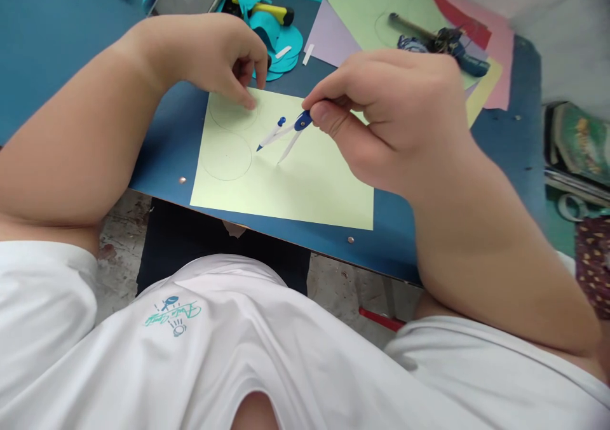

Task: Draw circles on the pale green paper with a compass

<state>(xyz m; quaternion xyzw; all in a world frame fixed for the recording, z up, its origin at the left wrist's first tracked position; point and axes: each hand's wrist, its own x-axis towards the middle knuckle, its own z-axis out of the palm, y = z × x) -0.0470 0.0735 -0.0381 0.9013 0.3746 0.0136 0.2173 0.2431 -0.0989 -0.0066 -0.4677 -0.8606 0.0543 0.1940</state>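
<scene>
A pale green sheet of paper (pixel 305 182) lies on the blue table (pixel 410 239), with two pencilled circles at its left side. My right hand (pixel 395 109) pinches the top of a blue and white drawing compass (pixel 284 134), whose two legs point down at the paper's middle. My left hand (pixel 214 55) is curled, its fingertips pressing the sheet's upper left part on the upper circle.
Turquoise paper cut-outs (pixel 281 39) and a yellow-handled tool (pixel 276 12) lie behind the sheet. At the back right, a stack of coloured papers (pixel 381 4) carries a dark tool (pixel 438 39). Books (pixel 576 150) sit right of the table.
</scene>
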